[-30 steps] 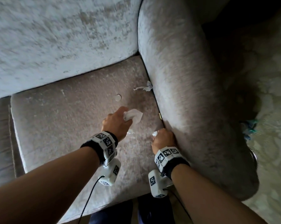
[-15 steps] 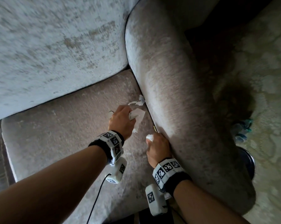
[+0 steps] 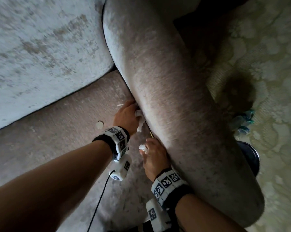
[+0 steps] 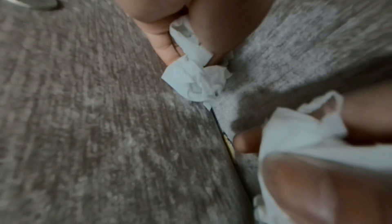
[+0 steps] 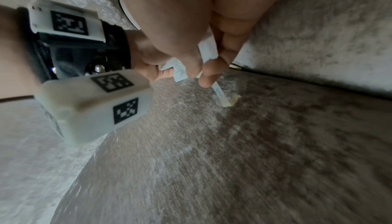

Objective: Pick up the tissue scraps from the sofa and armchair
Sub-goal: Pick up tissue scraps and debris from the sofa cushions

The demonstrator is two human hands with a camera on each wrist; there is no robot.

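No brand or readable writing shows; the only print is the black-and-white square code patches on the white wristbands (image 3: 166,183).

Nearest, the right hand (image 3: 154,157) sits on the seat cushion (image 3: 61,131), hard against the base of the padded armrest (image 3: 175,106). Its fingers are curled, and a small white wad of tissue (image 3: 142,147) pokes out at the thumb side. From the right wrist camera a thin strip of tissue runs down from the pinched fingertips to the cushion, its long axis slanting toward the seam.

A little farther, the left hand (image 3: 126,117) reaches into the crease where cushion meets armrest. Its fingers are closed on a crumpled tissue scrap (image 4: 195,80), which trails from the fingers along the seam back toward the right hand. A further shred of white (image 3: 119,105) shows just past the knuckles; whether it is held cannot be told.

A small round coin (image 3: 99,125) lies flat on the cushion, just left of the left wrist.

Beyond stands the pale back cushion (image 3: 41,47). On the far side of the armrest, on the patterned floor (image 3: 275,64), lies a blue-green bundle (image 3: 243,121), too blurred to identify.
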